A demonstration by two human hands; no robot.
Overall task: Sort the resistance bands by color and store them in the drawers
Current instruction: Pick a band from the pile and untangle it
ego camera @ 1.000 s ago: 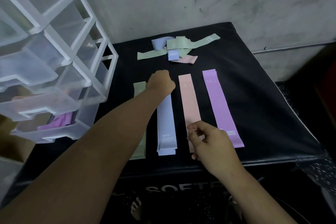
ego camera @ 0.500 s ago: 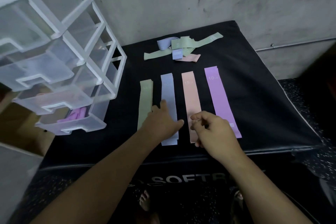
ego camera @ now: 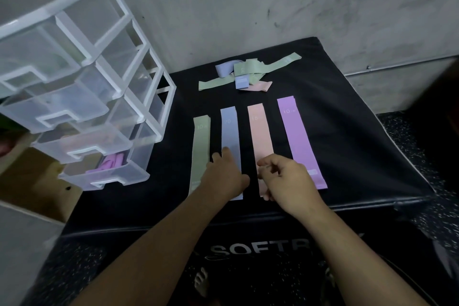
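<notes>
Four bands lie flat in a row toward the near edge of the black pad (ego camera: pixel 360 144): green band (ego camera: pixel 200 154), blue band (ego camera: pixel 229 129), peach band (ego camera: pixel 259 131), purple band (ego camera: pixel 296 136), all apart. Left hand (ego camera: pixel 227 176) rests on the blue band's near half, fingers extended. Right hand (ego camera: pixel 288 179) is over the peach band's near end, fingers curled, thumb near forefinger; grip cannot be told. Unsorted pile (ego camera: pixel 244 73) sits near the far edge. Drawers (ego camera: pixel 82 97) stand at the left edge; the open bottom one holds purple bands (ego camera: pixel 111 163).

Drawer unit (ego camera: pixel 99 97): at surface's (ego camera: pixel 347 144) left edge.
Band row (ego camera: pixel 258 131): near front edge (four, side by side).
Band heap (ego camera: pixel 248 74): behind row, near back edge.
</notes>
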